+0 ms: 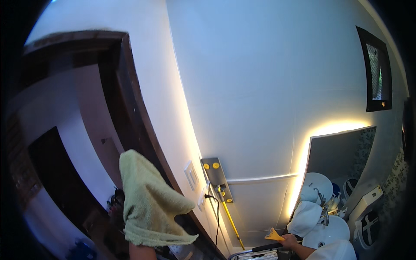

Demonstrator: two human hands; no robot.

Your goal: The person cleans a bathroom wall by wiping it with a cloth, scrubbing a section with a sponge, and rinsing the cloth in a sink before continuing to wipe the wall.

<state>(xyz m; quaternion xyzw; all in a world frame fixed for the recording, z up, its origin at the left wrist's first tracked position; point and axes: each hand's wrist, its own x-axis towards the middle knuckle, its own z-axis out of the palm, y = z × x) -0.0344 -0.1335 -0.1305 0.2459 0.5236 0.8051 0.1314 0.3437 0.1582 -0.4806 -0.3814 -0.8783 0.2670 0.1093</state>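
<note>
A pale yellow terry cloth (146, 201) covers my left hand, which is raised in front of the dark wooden door frame (143, 104). Its fingers are hidden under the fabric; only the wrist and forearm show below. One bulge of the cloth points up and another points right, toward the light switch (191, 175). Low on the right, my right hand (289, 242) grips an orange-yellow scraper-like tool (274, 235), its wide end pointing up and left. That hand is just beside the black-padded rail (266, 247) of a stepladder, close to the white washbasin (328, 232).
A flat mop (217, 178) with a yellow pole leans in the wall corner. A black cord (217, 221) hangs from the wall outlet. The backlit mirror (338, 156) stands above the basin, with a white towel (305, 217) by the faucet. A small window (377, 71) is high on the right.
</note>
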